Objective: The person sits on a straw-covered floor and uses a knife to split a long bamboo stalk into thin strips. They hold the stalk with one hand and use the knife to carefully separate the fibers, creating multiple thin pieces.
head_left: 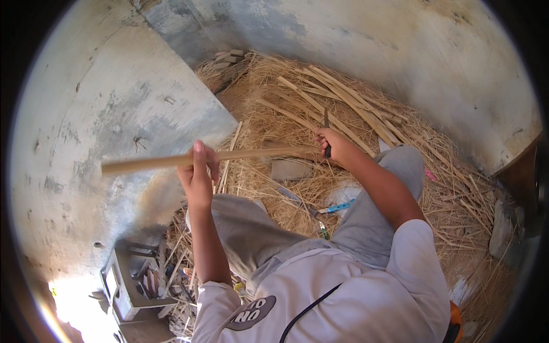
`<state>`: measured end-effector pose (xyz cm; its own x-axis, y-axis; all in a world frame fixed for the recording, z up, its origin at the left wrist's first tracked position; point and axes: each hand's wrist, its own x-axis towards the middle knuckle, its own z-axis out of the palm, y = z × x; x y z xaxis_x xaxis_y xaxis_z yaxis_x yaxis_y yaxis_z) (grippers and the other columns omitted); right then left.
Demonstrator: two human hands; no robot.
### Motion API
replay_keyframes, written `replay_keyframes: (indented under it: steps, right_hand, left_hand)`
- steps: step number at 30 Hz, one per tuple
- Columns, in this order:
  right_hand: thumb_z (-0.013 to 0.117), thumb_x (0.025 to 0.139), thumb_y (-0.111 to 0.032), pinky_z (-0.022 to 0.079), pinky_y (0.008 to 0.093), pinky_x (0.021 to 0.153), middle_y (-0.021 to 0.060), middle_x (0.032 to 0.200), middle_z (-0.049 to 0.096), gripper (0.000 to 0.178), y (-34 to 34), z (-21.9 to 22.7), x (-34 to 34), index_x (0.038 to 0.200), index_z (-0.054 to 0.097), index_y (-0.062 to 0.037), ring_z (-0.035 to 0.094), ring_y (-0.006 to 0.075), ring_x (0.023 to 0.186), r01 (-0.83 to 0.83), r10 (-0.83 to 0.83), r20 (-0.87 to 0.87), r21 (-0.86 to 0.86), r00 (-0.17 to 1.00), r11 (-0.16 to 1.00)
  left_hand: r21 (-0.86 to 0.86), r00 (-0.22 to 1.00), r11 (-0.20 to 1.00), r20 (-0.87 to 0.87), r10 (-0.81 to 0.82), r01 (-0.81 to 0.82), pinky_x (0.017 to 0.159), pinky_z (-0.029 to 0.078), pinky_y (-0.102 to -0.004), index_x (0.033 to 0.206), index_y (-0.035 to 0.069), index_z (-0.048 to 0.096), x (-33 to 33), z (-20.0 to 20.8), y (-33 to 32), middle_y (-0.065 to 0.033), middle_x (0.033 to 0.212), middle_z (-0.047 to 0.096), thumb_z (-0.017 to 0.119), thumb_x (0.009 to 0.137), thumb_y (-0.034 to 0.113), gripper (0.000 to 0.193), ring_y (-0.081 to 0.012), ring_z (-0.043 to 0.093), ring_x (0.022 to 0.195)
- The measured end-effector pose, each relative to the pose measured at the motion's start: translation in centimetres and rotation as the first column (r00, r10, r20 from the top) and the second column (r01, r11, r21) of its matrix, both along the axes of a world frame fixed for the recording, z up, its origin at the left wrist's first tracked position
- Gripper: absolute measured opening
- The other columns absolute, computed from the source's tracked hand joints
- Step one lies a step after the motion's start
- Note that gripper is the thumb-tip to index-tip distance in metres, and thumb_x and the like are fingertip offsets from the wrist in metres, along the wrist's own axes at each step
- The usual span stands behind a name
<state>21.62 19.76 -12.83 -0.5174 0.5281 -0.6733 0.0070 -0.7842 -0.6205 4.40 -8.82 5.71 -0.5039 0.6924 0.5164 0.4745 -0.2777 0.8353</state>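
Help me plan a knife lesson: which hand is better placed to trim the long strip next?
Probably the right hand: it grips the knife close to one end of the strip, while the left hand holds the strip farther along.

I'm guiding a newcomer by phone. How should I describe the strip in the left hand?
Find the weathered wall on the left, then the left hand in front of it. That hand grips a long, flat, tan strip running nearly level across the view. Unlike the loose strips lying on the straw-like litter, this one is held up.
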Motion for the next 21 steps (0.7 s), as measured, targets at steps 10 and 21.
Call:
replay_keyframes:
  steps: [10,21]
  right_hand:
    - [0.063,0.095,-0.027,0.039,0.0271,0.048,-0.007,0.059,0.043,0.022,-0.6,-0.4,0.8,0.083,0.059,-0.0086,0.041,0.0053,0.047,-0.05,0.048,0.038,0.06,0.998,0.997]
    - [0.061,0.097,-0.035,0.034,0.0272,0.043,-0.0091,0.055,0.039,0.027,-2.9,1.5,-0.5,0.085,0.057,-0.0107,0.038,0.0051,0.043,-0.189,0.166,0.114,0.231,0.979,0.954]
  left_hand:
    - [-0.196,0.909,0.905,-0.264,0.322,-0.378,0.06,0.047,-0.0327,0.087,-0.001,0.069,-1.7,-3.6,4.7,-0.0109,0.062,0.059,0.05,0.107,0.038,0.048,-0.0194,0.061,0.06]
    - [0.457,0.824,0.882,0.454,-0.34,0.113,0.045,0.032,-0.0278,0.09,0.009,0.054,-3.5,-1.5,7.1,0.001,0.063,0.043,0.055,0.101,0.021,0.017,-0.0106,0.041,0.051]
